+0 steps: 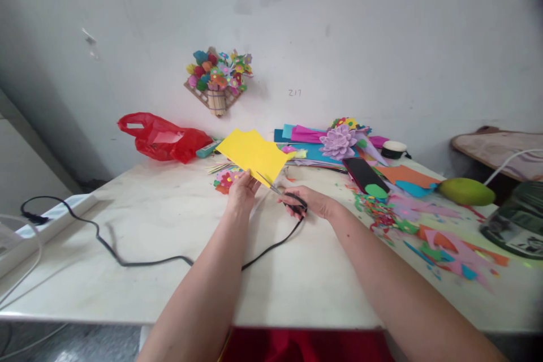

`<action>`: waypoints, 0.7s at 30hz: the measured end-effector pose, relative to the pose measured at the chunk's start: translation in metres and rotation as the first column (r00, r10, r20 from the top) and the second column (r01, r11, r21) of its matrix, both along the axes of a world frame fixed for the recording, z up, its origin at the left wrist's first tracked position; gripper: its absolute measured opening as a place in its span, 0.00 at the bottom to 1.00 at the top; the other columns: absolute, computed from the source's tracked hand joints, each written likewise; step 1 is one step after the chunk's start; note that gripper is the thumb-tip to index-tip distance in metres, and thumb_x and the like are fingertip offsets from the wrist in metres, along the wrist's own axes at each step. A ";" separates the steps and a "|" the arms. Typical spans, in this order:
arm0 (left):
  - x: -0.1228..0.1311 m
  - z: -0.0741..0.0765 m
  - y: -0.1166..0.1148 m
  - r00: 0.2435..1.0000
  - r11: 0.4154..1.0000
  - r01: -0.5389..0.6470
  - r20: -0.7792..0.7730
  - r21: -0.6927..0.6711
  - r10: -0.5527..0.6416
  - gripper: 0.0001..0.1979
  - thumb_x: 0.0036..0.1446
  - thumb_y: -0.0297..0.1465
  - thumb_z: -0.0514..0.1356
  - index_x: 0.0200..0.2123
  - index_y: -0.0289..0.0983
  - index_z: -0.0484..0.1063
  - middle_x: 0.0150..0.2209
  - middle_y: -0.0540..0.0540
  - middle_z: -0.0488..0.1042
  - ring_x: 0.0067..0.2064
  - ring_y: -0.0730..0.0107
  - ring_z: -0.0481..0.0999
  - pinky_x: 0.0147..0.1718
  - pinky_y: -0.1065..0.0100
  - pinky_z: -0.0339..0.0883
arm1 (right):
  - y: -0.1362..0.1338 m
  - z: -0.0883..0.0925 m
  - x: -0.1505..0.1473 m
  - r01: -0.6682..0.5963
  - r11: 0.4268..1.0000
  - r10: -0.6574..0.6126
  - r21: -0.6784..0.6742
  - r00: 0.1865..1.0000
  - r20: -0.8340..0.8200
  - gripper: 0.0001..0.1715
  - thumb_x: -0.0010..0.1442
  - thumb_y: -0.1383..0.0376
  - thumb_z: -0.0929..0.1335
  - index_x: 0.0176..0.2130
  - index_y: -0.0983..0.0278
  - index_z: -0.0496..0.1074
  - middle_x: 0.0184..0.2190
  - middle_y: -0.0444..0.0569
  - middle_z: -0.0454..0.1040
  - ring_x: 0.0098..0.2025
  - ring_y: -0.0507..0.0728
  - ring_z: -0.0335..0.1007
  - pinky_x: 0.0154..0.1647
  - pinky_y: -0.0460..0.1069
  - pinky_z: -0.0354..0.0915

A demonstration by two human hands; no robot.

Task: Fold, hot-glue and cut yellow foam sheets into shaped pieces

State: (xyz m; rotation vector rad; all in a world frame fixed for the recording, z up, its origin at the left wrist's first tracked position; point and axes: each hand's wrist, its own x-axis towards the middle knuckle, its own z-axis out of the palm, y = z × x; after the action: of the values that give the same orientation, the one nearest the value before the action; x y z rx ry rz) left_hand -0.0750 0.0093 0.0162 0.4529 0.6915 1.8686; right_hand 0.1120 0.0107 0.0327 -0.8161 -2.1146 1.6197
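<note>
My left hand [244, 188] is closed on the near edge of a yellow craft sheet [253, 154], holding it up over the table. The sheet's far and right edges are cut unevenly. In my right hand [307, 202] is a pair of scissors [271, 184] with dark handles, my fingers through the loops. Its blades lie at the sheet's near edge, close to my left fingers; whether they are biting into it I cannot tell. Behind my left hand, partly hidden by the sheet, lie colourful foam flowers [225, 180].
A black cable [148, 263] crosses the table [139, 300] to a power strip [55, 220]. A red plastic bag [169, 141] sits back left. To the right are a phone [365, 175], a purple flower [338, 142], cut scraps [445, 249], a green fruit [466, 191] and a jar [515, 223].
</note>
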 end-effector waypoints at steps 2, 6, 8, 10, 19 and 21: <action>0.000 -0.001 0.000 1.000 1.000 0.006 -0.006 0.010 -0.006 0.02 0.47 0.24 0.59 0.26 0.35 0.69 0.26 0.48 0.75 0.30 0.72 0.75 0.35 0.69 0.68 | 0.000 0.000 0.000 0.003 1.000 -0.003 -0.001 1.000 0.000 0.20 0.52 0.51 0.65 0.30 0.66 0.64 0.19 0.42 0.68 0.15 0.45 0.60 0.13 0.40 0.53; 0.000 -0.001 0.001 1.000 1.000 -0.001 -0.006 0.006 0.001 0.02 0.46 0.25 0.60 0.26 0.35 0.68 0.26 0.49 0.75 0.30 0.72 0.75 0.35 0.68 0.68 | 0.000 -0.001 -0.001 0.012 1.000 -0.012 0.004 1.000 0.003 0.21 0.51 0.50 0.65 0.31 0.67 0.65 0.20 0.42 0.68 0.15 0.45 0.60 0.13 0.40 0.53; 0.000 -0.001 0.001 1.000 1.000 -0.004 -0.004 -0.004 0.004 0.03 0.45 0.25 0.60 0.26 0.35 0.68 0.25 0.49 0.74 0.30 0.72 0.75 0.35 0.68 0.68 | 0.000 -0.001 -0.001 0.011 1.000 -0.011 0.006 1.000 0.004 0.21 0.51 0.50 0.65 0.32 0.67 0.65 0.20 0.42 0.68 0.16 0.45 0.60 0.13 0.40 0.53; 0.000 -0.001 0.001 1.000 1.000 0.001 -0.006 -0.003 -0.001 0.03 0.45 0.25 0.60 0.26 0.35 0.68 0.25 0.49 0.74 0.30 0.72 0.75 0.35 0.69 0.68 | 0.001 -0.001 -0.001 0.008 1.000 -0.008 0.008 1.000 0.006 0.22 0.51 0.50 0.65 0.33 0.67 0.65 0.20 0.42 0.68 0.16 0.45 0.60 0.13 0.40 0.53; 0.000 -0.002 0.001 1.000 1.000 0.004 -0.007 0.022 -0.004 0.03 0.45 0.24 0.60 0.26 0.35 0.68 0.26 0.49 0.75 0.31 0.72 0.75 0.36 0.68 0.68 | 0.001 -0.002 -0.002 0.008 1.000 -0.009 0.014 1.000 0.012 0.20 0.52 0.51 0.65 0.31 0.67 0.65 0.19 0.41 0.67 0.15 0.45 0.59 0.13 0.40 0.52; 0.000 -0.002 0.001 1.000 1.000 0.001 -0.007 0.027 -0.001 0.03 0.45 0.24 0.60 0.26 0.35 0.68 0.27 0.49 0.75 0.31 0.71 0.75 0.37 0.67 0.68 | 0.001 -0.002 -0.002 0.015 1.000 -0.015 0.017 1.000 0.014 0.19 0.51 0.52 0.65 0.31 0.67 0.65 0.18 0.41 0.67 0.15 0.44 0.59 0.13 0.40 0.52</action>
State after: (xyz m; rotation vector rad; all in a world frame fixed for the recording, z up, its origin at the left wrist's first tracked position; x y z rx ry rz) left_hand -0.0751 0.0102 0.0144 0.4771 0.6707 1.8780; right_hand 0.1099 0.0115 0.0308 -0.8383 -2.1240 1.5910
